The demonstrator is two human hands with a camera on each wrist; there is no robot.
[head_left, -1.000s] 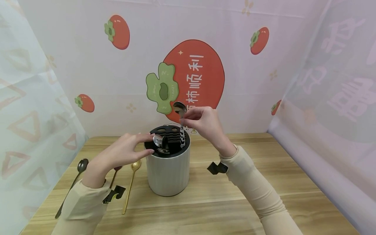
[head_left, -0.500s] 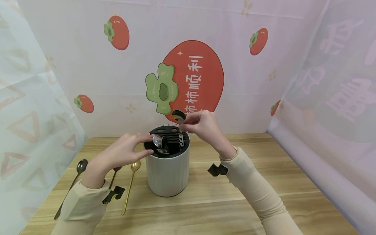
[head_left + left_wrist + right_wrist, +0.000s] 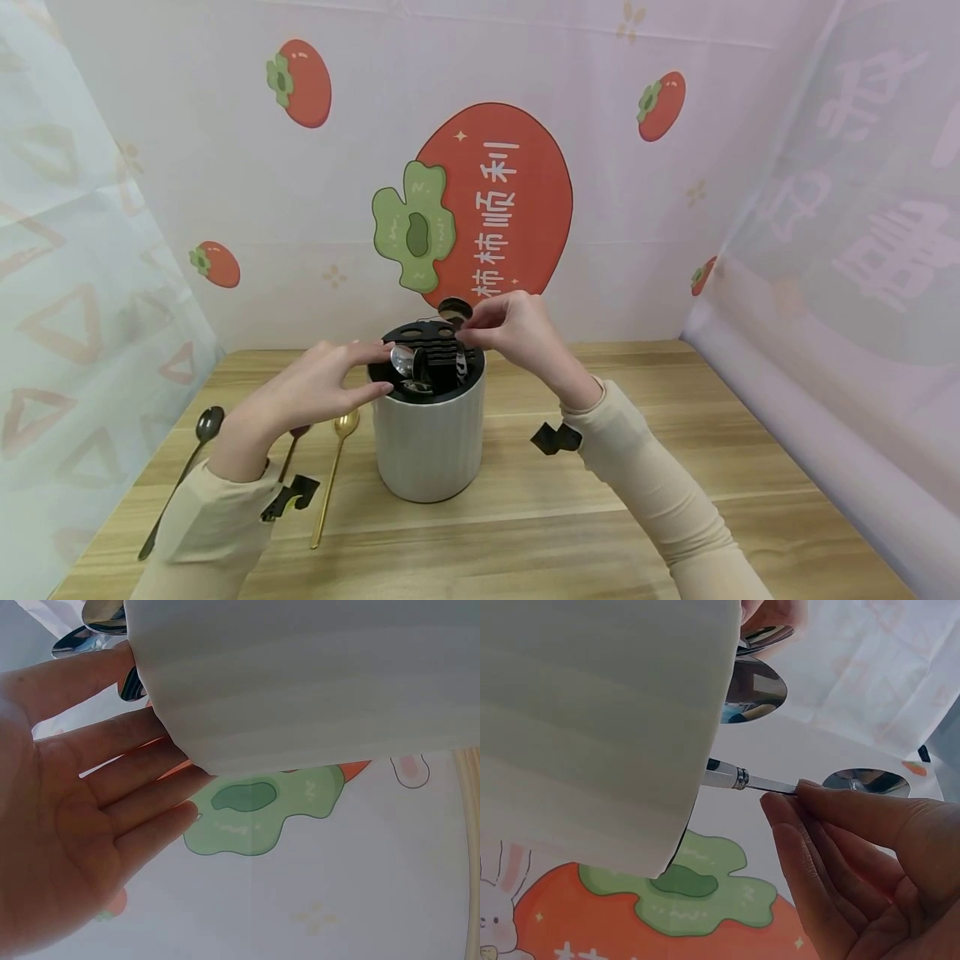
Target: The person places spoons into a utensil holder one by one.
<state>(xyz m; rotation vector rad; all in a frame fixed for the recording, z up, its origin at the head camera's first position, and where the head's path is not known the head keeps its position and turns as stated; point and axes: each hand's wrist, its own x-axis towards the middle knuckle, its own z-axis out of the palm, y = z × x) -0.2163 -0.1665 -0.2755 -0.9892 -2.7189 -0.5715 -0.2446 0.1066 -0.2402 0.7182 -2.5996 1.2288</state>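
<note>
A white ribbed utensil holder (image 3: 429,454) with a black slotted top (image 3: 408,332) stands on the table. My right hand (image 3: 517,327) pinches the neck of a spoon (image 3: 455,310) between thumb and fingers. Its bowl points up, and its black-and-white patterned handle goes down into the holder, as the right wrist view also shows. My left hand (image 3: 318,383) rests at the holder's left rim, its fingers extended in the left wrist view (image 3: 127,780). Other spoons stand in the holder beside those fingers, among them one with a shiny silver bowl (image 3: 402,360).
On the wooden table (image 3: 570,533), left of the holder, lie a black spoon (image 3: 208,425), a gold spoon (image 3: 345,427) and a dark reddish one (image 3: 291,454) partly hidden by the left arm. A printed cloth (image 3: 615,208) hangs behind and at both sides.
My right hand has moved down with the spoon, so its handle is deeper in the holder and the bowl sits lower. The left hand stays at the rim.
</note>
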